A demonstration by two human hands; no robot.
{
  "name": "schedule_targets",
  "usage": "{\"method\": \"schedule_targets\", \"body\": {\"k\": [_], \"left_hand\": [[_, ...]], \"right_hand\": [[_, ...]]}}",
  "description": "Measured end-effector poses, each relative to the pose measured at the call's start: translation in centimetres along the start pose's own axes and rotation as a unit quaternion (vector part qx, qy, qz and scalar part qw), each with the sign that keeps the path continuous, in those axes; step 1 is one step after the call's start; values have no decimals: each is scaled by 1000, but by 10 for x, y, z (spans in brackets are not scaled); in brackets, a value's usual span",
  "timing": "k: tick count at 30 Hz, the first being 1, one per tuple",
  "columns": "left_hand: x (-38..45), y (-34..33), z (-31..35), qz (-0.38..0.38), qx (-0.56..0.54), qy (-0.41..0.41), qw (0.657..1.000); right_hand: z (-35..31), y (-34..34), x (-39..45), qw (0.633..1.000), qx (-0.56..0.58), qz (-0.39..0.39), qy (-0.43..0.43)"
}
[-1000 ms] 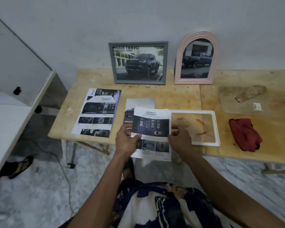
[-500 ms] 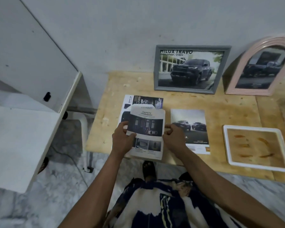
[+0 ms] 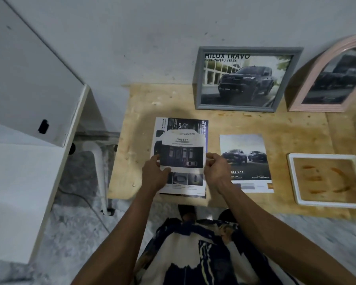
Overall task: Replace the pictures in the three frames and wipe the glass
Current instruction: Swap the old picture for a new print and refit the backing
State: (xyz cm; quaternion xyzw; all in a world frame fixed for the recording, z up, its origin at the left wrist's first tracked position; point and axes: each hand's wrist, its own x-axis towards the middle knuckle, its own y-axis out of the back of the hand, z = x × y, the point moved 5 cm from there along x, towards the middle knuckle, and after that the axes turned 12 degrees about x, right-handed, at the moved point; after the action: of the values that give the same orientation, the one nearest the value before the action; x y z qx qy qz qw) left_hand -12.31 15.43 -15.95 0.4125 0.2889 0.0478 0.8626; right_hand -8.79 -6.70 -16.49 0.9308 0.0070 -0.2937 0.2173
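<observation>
The wooden worktop (image 3: 136,112) ran out of view on your right. Against the wall stood a grey frame (image 3: 247,79) with a truck picture and a pink arched frame (image 3: 325,79), its right side cut off. A white frame (image 3: 325,181) lay flat at the right. Your left hand (image 3: 155,176) and right hand (image 3: 215,171) each pinched a side edge of the "Safety" sheet (image 3: 183,161), which hid most of the brochure (image 3: 185,125) beneath. A double-cab print (image 3: 246,159) lay beside, its small text unreadable.
</observation>
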Motion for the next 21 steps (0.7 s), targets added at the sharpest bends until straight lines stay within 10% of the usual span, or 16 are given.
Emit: {"method": "schedule_targets", "body": {"k": [15, 21], "left_hand": [[23, -18, -6, -25, 102, -20, 994], [17, -18, 11, 36, 103, -17, 994]], "right_hand": [[8, -8, 9, 999, 14, -16, -34], [6, 23, 9, 984, -172, 27, 39]]}}
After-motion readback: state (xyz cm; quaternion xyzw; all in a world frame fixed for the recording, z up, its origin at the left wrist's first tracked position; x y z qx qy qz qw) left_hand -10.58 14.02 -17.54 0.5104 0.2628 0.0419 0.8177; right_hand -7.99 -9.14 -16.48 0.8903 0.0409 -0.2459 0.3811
